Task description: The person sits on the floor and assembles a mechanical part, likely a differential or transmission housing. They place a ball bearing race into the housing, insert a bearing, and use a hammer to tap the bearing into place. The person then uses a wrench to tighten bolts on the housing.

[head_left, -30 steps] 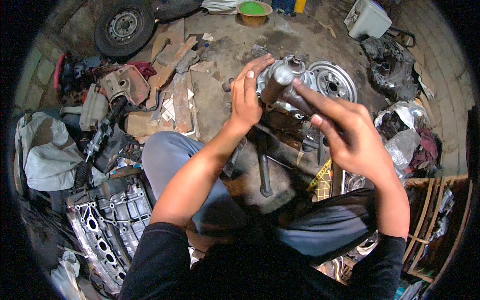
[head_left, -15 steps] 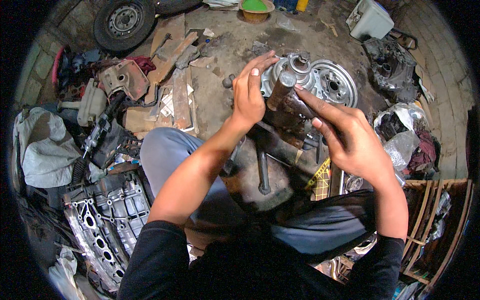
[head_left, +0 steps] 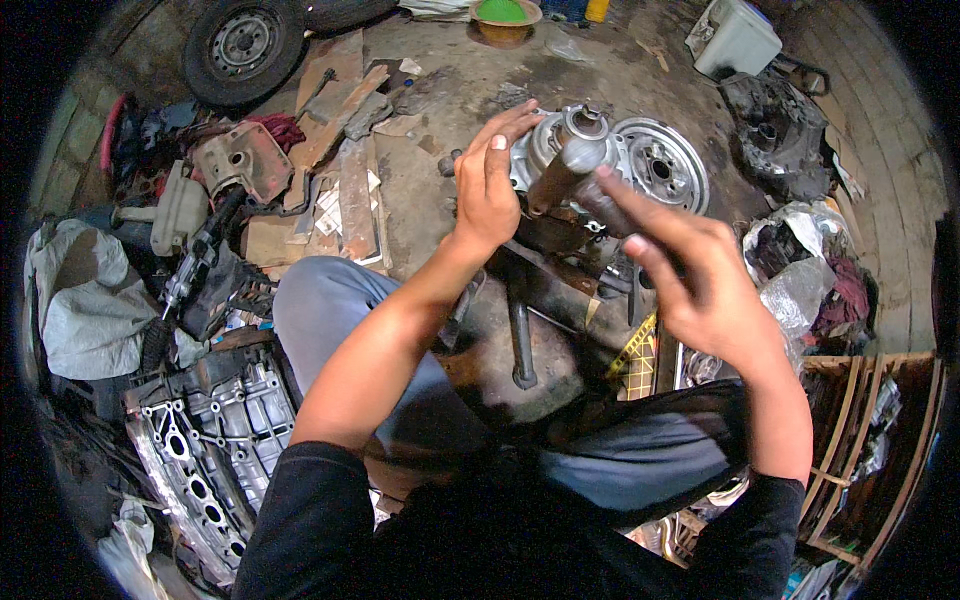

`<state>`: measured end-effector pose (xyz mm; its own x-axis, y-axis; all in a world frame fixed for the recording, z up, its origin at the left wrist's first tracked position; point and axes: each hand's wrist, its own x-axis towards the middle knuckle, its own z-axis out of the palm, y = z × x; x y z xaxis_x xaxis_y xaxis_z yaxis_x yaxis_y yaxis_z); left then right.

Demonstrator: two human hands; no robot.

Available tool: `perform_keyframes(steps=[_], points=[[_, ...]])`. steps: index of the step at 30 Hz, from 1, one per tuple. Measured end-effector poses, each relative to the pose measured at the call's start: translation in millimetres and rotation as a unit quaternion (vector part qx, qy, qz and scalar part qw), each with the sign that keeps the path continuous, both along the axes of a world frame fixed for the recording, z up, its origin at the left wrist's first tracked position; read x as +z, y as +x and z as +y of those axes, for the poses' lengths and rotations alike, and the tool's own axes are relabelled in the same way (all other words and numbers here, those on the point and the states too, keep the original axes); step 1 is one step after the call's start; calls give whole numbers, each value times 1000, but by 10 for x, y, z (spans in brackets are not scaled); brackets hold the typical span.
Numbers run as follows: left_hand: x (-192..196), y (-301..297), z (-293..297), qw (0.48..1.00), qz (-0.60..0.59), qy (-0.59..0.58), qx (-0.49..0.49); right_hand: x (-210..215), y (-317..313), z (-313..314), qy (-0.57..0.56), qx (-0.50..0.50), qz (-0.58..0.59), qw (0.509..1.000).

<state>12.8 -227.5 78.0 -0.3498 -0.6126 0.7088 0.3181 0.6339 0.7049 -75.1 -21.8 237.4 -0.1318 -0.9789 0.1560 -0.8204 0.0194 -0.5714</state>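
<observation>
Items I log around the dirt floor [head_left: 450, 90], none in use:
- Black tyre on steel rim [head_left: 243, 45], far left corner.
- Green-filled bowl [head_left: 505, 17], far edge.
- White box [head_left: 735, 37], far right corner.
- Wooden planks [head_left: 350, 150], left of centre.
- Grey engine block [head_left: 215, 440], near left edge.
- Grey sack [head_left: 85, 300], left edge.
- Wooden crate [head_left: 870, 450], near right edge.

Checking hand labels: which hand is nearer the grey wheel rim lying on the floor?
Right. The right hand holds a grey metal cylinder just in front of the wheel rim, overlapping its near edge. The left hand rests on the round metal housing, left of the rim.
</observation>
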Motion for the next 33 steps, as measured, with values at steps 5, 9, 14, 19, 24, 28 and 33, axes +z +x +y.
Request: perform_keyframes(steps=[5, 9, 14, 19, 24, 28, 33], points=[[40, 45, 3, 1000, -17, -6, 13, 25, -22, 21, 64, -8, 53, 997], [83, 70, 30, 999, -33, -21, 18, -116, -175, 57, -119, -2, 21, 993], [85, 111, 31, 998, -40, -43, 35, -47, -320, 211, -127, -166, -67, 976], [138, 180, 146, 993, -75, -54, 73, -61, -459, 300, -198, -223, -123, 947], [144, 214, 242, 990, -84, -43, 101, -35, -506, 422, -192, -254, -118, 940], [211, 256, 219, 988, -105, -45, 105, -122, -585, 530, -185, -242, -132, 943], [363, 207, 105, 984, -143, -19, 106, -159, -630, 655, -176, -245, -162, 940]])
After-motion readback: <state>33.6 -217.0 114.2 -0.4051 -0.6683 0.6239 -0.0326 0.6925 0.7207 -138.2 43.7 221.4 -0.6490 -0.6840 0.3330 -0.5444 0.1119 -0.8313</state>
